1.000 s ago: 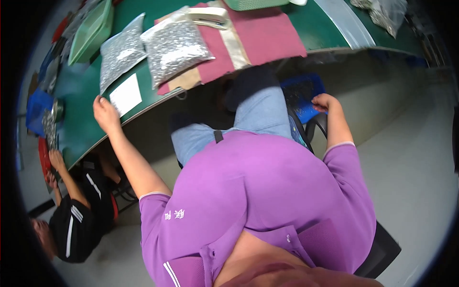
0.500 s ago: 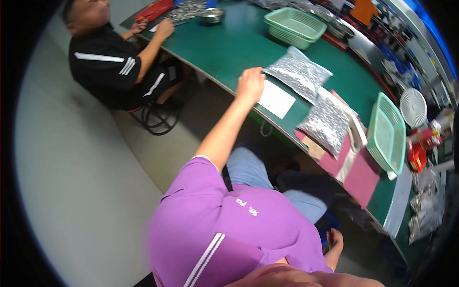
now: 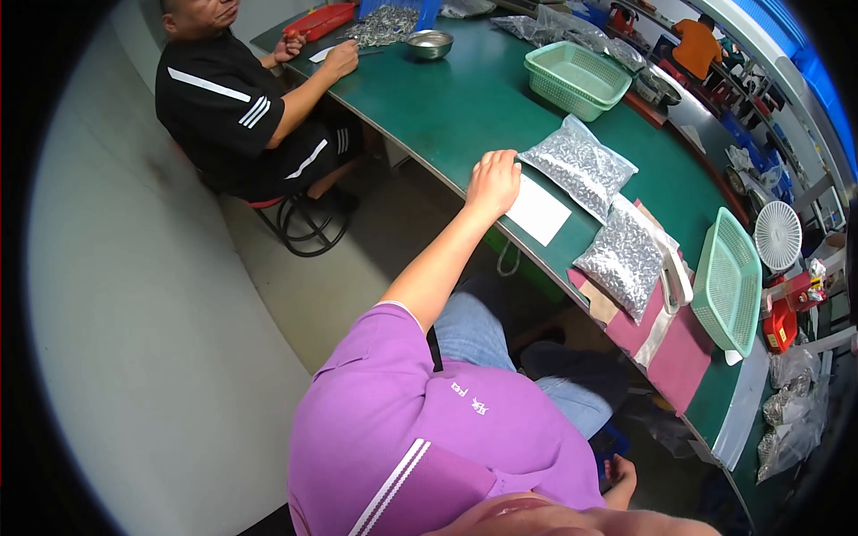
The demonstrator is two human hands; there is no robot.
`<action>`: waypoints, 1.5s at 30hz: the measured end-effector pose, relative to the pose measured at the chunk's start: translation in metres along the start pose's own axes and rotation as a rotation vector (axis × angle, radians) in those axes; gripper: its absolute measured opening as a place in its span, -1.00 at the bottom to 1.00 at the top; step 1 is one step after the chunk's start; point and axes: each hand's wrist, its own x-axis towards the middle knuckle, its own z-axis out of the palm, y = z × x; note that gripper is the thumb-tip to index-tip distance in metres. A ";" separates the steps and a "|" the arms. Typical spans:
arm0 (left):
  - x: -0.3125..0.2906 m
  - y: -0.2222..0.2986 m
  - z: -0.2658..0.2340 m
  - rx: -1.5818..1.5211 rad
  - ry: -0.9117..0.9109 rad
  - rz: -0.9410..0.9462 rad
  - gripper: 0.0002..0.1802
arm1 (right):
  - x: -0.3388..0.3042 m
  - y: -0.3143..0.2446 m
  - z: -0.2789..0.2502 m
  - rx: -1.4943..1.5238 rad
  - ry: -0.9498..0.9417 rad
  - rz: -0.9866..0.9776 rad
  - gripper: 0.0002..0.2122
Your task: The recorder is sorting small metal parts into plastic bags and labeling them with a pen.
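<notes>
My left hand (image 3: 493,185) rests palm down on the green table near its front edge, against the left end of a white sheet of paper (image 3: 539,213). Its fingers bend slightly over the tabletop, and nothing shows in them. Low on the right, below table height, my right hand (image 3: 618,473) hangs with loosely bent fingers, partly cut off by my body; no object is visible in it. Just beyond the paper lies a clear bag of small metal parts (image 3: 581,163). A second such bag (image 3: 624,259) lies nearer, partly on a maroon mat (image 3: 681,353).
A white handheld tool (image 3: 677,279) lies beside the nearer bag. Green baskets (image 3: 728,286) (image 3: 579,79) stand right and far. A co-worker (image 3: 223,107) sits at the left by a metal bowl (image 3: 430,45) and loose metal parts (image 3: 384,25). A small white fan (image 3: 778,236) stands right.
The whole view has shifted, so the table and things appear lower and farther right. My left hand stays by the paper, and the bags keep their places.
</notes>
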 end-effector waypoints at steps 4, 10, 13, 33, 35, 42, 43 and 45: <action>-0.001 0.004 -0.003 0.031 -0.108 -0.070 -0.67 | 0.002 0.002 0.001 0.013 0.001 0.040 -0.84; -0.001 0.002 -0.001 0.034 -0.087 -0.057 -0.67 | 0.001 -0.001 0.002 0.016 -0.006 0.041 -0.84; -0.001 0.002 0.002 0.038 -0.081 -0.045 -0.67 | -0.007 -0.002 0.006 0.022 0.025 0.020 -0.85; -0.001 -0.003 0.009 0.048 -0.052 -0.025 -0.67 | -0.103 -0.043 0.039 -0.035 -0.130 -0.040 -0.72; 0.000 -0.002 0.010 0.050 -0.059 -0.040 -0.67 | -0.089 -0.042 0.035 -0.003 -0.086 -0.183 -0.74; 0.000 -0.004 0.009 0.051 -0.072 -0.036 -0.68 | -0.082 -0.041 0.034 0.079 -0.142 -0.266 -0.86; 0.000 -0.005 0.009 0.059 -0.071 -0.035 -0.68 | -0.086 -0.041 0.036 0.072 -0.115 -0.267 -0.87; 0.000 -0.006 0.008 0.071 -0.069 -0.035 -0.68 | -0.093 -0.043 0.041 0.062 -0.092 -0.267 -0.88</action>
